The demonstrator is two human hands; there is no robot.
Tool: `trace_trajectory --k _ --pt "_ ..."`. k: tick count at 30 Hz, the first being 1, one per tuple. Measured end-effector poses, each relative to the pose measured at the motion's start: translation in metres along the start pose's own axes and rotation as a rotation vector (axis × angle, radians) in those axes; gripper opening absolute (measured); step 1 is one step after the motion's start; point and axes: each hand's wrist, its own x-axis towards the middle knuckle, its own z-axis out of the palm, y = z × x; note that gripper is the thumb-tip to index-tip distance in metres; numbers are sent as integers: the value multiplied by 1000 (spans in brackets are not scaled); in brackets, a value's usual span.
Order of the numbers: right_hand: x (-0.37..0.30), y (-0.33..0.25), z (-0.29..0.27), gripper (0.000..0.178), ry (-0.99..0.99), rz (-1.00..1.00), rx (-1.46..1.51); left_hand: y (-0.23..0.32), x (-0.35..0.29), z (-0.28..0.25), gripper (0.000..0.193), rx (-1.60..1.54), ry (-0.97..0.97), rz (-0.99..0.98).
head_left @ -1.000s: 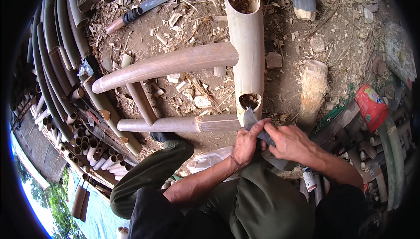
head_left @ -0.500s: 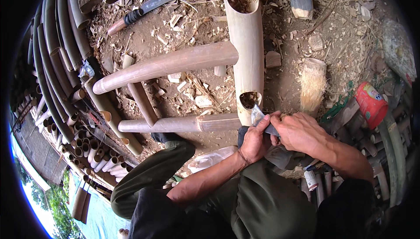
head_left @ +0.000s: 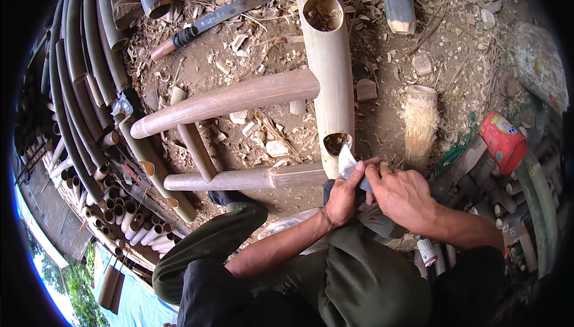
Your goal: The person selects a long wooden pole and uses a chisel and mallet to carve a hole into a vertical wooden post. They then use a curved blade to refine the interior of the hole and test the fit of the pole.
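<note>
Both hands meet over my knee at the lower end of a thick pale bamboo post (head_left: 333,64). My left hand (head_left: 341,202) is closed around the metal blade of a knife (head_left: 346,158), its thumb along the blade. The pointed tip shows above the fingers, beside the lower round hole (head_left: 335,141) of the post. From the right, my right hand (head_left: 402,196) closes on the same tool, its fingers curled against the left hand; its grip hides the handle. Two bamboo rails, an upper one (head_left: 227,102) and a lower one (head_left: 245,179), run left from the post.
A long machete (head_left: 233,11) lies on chip-strewn ground beyond the rails. Bamboo poles (head_left: 75,87) are stacked at left. On the right are a frayed bamboo piece (head_left: 421,117), a red container (head_left: 504,143), a plastic bag (head_left: 541,67) and a white can (head_left: 427,251).
The view has shifted slightly, so the post and rails sit lower in the picture. My hands stay together on the knife; the right hand's fingers and the blade's angle have changed a little.
</note>
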Motion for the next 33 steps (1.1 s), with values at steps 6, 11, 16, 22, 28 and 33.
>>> trace_trajectory --k 6,11,16,22,28,33 --pt "21 9 -5 23 -192 -53 198 -9 7 -16 51 -141 -15 -51" --pt "24 -10 31 35 -163 104 458 14 -11 -25 46 359 301 18" --pt "28 -34 66 38 -25 245 717 36 -18 -34 39 872 291 81" --pt "38 -58 110 50 253 232 917 42 -18 -59 30 1522 244 367" --pt "50 -82 131 57 448 281 1061 64 -18 -63 34 1615 246 210" --pt "43 -79 127 61 440 239 849 68 -15 -60 41 1519 259 188"
